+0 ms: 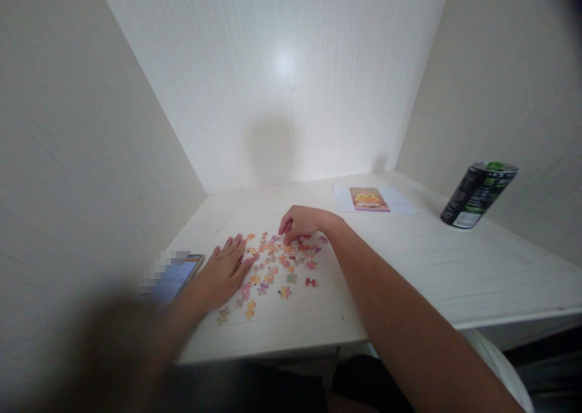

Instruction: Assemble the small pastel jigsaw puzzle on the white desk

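Many loose jigsaw puzzle pieces (271, 273) in orange, pink, purple and red lie scattered on the white table (309, 322). My left hand (225, 276) rests flat at the left side of the scatter, fingers stretched out and thumb apart. At the far side of the pieces, my right hand (301, 224) is bent downward with its fingertips pinched together over them. Whatever sits between those fingertips is too small to make out. A green piece (291, 278) and a red piece (311, 282) lie a little apart on the near right.
A picture card (369, 199) with a burger-like drawing lies on white paper (402, 202) at the back right. Farther right stands a black drink can (476, 196). A phone (175, 278) lies left of my left hand. Panels (291, 85) enclose the table.
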The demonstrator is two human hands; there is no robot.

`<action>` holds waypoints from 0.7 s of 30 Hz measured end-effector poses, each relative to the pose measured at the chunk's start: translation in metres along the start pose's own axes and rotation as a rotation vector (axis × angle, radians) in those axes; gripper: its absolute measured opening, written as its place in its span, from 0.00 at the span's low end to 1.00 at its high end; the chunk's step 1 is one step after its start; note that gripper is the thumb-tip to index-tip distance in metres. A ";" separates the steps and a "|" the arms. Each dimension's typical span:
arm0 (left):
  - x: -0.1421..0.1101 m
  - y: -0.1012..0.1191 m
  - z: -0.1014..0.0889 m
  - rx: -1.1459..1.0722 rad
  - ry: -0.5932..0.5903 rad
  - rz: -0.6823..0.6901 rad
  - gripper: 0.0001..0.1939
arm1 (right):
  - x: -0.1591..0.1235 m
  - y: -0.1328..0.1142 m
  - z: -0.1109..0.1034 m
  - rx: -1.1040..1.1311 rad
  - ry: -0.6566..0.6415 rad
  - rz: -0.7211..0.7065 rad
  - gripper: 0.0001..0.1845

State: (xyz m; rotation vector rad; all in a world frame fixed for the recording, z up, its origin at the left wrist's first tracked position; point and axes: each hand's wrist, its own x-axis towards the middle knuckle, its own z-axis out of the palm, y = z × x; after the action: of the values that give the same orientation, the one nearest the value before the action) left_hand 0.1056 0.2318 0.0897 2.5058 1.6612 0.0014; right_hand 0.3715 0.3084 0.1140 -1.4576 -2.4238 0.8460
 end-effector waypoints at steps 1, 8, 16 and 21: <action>0.000 0.000 0.000 0.022 -0.016 0.001 0.46 | -0.001 0.002 -0.001 0.002 -0.012 -0.001 0.23; -0.006 0.008 0.000 0.111 -0.007 -0.017 0.45 | -0.007 0.004 -0.004 0.003 -0.099 -0.007 0.22; -0.013 0.040 0.001 0.123 0.003 0.425 0.34 | -0.013 -0.009 -0.005 -0.079 -0.079 0.024 0.21; -0.013 0.044 0.000 0.118 -0.017 0.421 0.35 | -0.015 -0.005 -0.008 -0.103 -0.084 0.045 0.23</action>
State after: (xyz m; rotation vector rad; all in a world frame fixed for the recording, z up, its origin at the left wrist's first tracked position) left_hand 0.1405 0.2031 0.0959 2.8845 1.1284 -0.0769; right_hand 0.3788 0.2969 0.1247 -1.5473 -2.5395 0.8189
